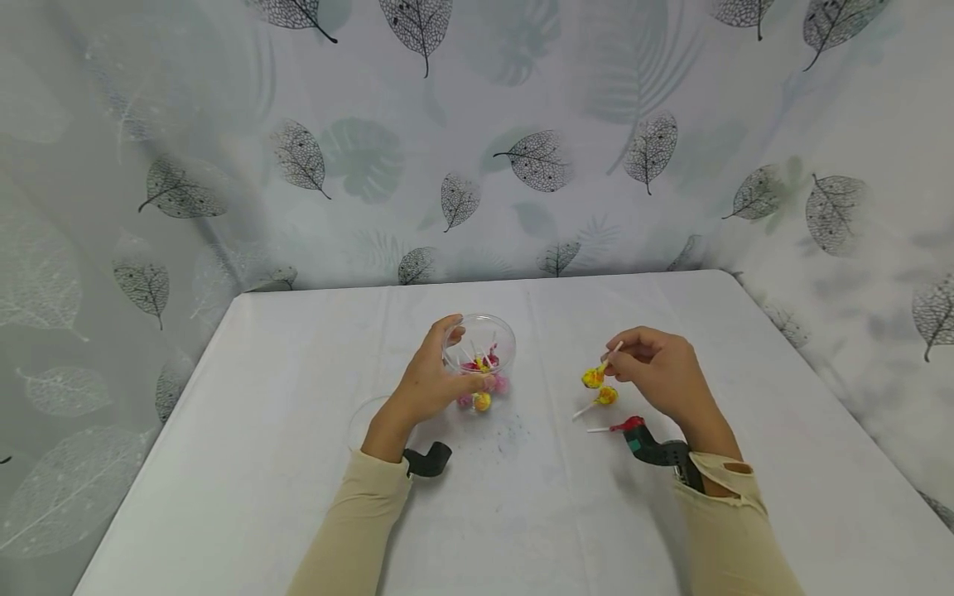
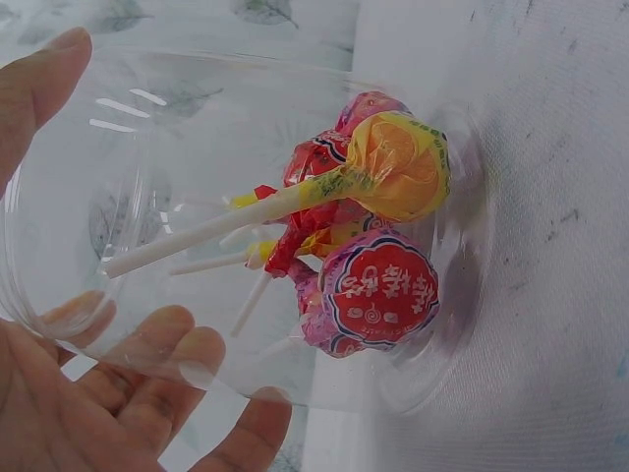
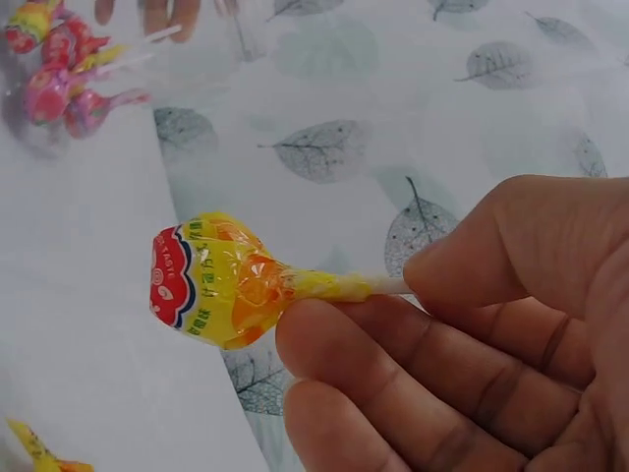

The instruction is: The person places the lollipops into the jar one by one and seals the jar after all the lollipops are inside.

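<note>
My left hand (image 1: 426, 382) grips a clear plastic jar (image 1: 512, 348) from its left side, fingers and thumb spread around the wall. Inside lie several wrapped lollipops, among them a yellow one (image 2: 401, 167) and a pink-and-red one (image 2: 381, 290), sticks toward the open mouth. To the right, my right hand (image 1: 666, 372) pinches a yellow lollipop (image 1: 593, 378) by its white stick, between thumb and index finger. Its wrapped head (image 3: 221, 280) points away from the palm, held above the table. Just below it, another yellow lollipop (image 1: 607, 396) lies on the cloth.
A red lollipop (image 1: 632, 423) lies nearer me, partly hidden by the black right wrist device (image 1: 659, 449). Left of the jar, a clear round lid (image 1: 354, 422) rests partly behind my left forearm. White cloth covers the table (image 1: 298, 348); a leaf-patterned curtain (image 1: 477, 124) hangs behind.
</note>
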The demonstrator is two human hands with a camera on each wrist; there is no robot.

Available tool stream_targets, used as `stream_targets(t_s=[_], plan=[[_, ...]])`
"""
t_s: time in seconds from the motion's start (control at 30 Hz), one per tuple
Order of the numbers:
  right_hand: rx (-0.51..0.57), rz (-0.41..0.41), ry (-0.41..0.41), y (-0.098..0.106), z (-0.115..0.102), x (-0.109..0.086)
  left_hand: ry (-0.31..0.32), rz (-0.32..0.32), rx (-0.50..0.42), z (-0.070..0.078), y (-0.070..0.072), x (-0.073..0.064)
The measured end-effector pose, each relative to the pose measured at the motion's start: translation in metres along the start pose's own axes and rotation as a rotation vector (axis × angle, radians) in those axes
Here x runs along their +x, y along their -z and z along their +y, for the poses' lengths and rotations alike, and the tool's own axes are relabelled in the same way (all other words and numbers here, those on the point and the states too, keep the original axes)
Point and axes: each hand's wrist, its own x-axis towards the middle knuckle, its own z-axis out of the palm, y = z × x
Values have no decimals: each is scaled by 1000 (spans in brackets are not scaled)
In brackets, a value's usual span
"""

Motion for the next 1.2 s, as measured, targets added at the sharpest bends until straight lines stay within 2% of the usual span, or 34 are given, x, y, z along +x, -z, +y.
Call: stream_targets(t_s=[0.27,0.5,0.83,1.2], plan=[[54,53,18,-1,-4,3,7,2,-1,0,0,0],[96,68,20,-2,-9,5,20,5,4,1,0,0],[105,113,46,-5,-11,7,20,3,-7,0,0,0],[146,122,57,-10,-16,7,28,1,-16,-1,0,0]])
